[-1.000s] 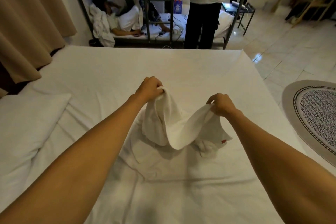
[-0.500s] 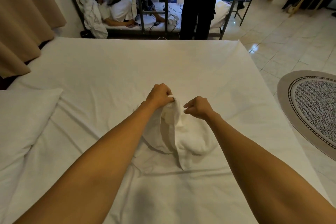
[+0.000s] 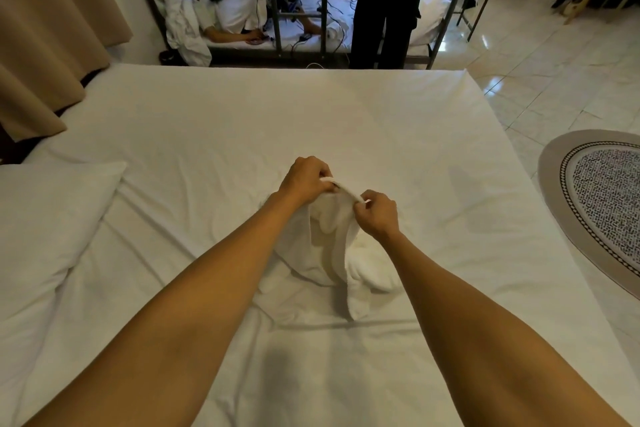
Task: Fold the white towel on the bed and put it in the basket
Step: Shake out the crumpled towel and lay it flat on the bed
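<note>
White towel (image 3: 334, 253) hangs below both hands' grip.

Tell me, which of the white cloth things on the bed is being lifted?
The white towel: both hands, left hand and right hand, pinch its top edge. The pillow lies untouched at left.

My fingertips tucked into white towel (image 3: 332, 246) folds, unseen. Standing person (image 3: 388, 3) cut off above waist by top edge. Rug (image 3: 595, 204) cropped at right.
</note>
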A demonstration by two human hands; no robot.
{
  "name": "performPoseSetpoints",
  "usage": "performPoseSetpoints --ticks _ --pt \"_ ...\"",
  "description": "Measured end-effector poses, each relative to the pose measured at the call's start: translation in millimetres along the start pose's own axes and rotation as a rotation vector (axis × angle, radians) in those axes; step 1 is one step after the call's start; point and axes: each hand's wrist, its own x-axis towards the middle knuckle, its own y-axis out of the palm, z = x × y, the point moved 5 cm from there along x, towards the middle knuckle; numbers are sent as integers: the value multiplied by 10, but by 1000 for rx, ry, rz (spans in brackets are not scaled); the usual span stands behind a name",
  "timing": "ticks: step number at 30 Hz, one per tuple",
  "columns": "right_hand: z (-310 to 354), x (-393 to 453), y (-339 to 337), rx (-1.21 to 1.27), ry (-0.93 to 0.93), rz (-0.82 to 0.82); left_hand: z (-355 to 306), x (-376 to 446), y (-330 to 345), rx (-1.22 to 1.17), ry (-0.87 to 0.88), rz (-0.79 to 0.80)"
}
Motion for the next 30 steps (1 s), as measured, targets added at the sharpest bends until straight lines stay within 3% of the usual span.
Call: performPoseSetpoints --ticks 4,11,15,20,24,30 --pt "33 59 -146 52 -7 6 252 -66 38 227 -17 63" --pt "152 166 -328 12 -71 115 692 -242 31 381 -171 -126" --pt "200 260 -556 -222 -122 160 926 -354 13 418 -283 -142" --pt "246 333 -882 -478 -177 -72 905 -331 -202 347 -353 -215" --pt "239 300 -1125 -545 -180 -300 731 -188 -654 238 -370 -328" --pt "28 385 -1469 -492 -53 -357 916 -172 -1130 254 -451 -379"
